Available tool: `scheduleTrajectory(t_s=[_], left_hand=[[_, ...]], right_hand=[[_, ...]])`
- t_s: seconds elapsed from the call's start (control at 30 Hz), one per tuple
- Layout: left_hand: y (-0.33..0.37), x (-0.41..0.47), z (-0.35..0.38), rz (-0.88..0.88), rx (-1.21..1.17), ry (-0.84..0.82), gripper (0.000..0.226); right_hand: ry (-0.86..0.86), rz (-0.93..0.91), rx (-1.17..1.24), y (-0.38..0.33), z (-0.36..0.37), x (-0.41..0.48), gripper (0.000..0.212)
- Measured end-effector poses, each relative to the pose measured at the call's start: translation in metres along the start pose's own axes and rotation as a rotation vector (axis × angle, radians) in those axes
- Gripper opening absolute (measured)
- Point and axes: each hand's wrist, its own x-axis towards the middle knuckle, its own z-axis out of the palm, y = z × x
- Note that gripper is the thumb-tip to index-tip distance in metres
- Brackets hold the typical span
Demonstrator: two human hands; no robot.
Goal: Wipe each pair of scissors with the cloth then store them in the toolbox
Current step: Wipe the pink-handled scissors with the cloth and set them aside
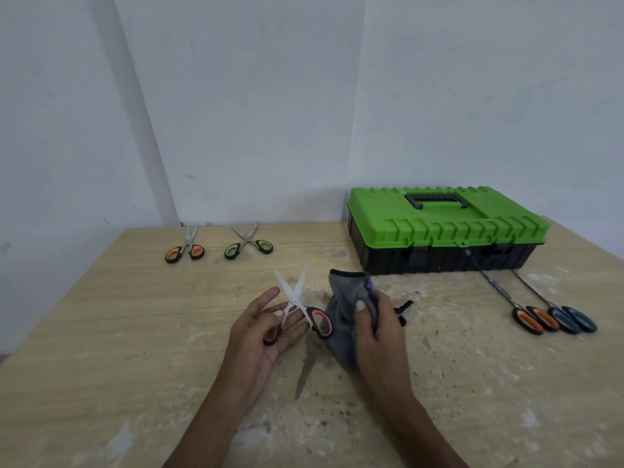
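A person's left hand [266, 327] grasps a pair of pink-handled scissors [293, 300] just above the middle of a worn wooden table [135, 332]. The thumb pinches them near the pivot and the fingers lie straight beneath. The bright steel blades stand spread in an X, points aimed at the far wall. One black loop with a pink lining touches the grey cloth [341, 319] just to the right. The right hand [374, 329] clutches that soft, bunched cloth, which has a black hem along its top edge and a trace of purple.

Five pairs of scissors are in view. Besides the held one, two lie at the far left with blades parted: an orange-handled pair [185, 248] and, to its right, a green-handled pair [248, 244]. Two more lie side by side at the right: a second orange pair [530, 320] and a blue-handled pair [574, 320]. Their long, dark, thin blades reach toward the toolbox.

The single toolbox [439, 231] sits far right against the white wall [253, 113], lid down: a ribbed green plastic top with a black carry handle [435, 201] over a ridged black base. The pale tabletop shows wood grain and chalky, scuffed patches.
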Motion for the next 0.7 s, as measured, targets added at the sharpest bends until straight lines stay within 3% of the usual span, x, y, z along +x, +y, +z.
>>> scheduleTrajectory(t_s=[0.23, 0.53, 0.7], left_hand=[[-0.005, -0.003, 0.002, -0.1, -0.061, -0.003, 0.035], [-0.003, -0.005, 0.003, -0.256, -0.072, -0.101, 0.046], [-0.002, -0.007, 0.005, -0.255, -0.068, -0.162, 0.054]], right_hand=[[-0.266, -0.286, -0.467, 0.011, 0.016, -0.009, 0.029], [-0.259, -0.188, -0.233, 0.009, 0.013, -0.005, 0.02], [-0.28, -0.209, -0.236, 0.006, 0.01, -0.005, 0.017]])
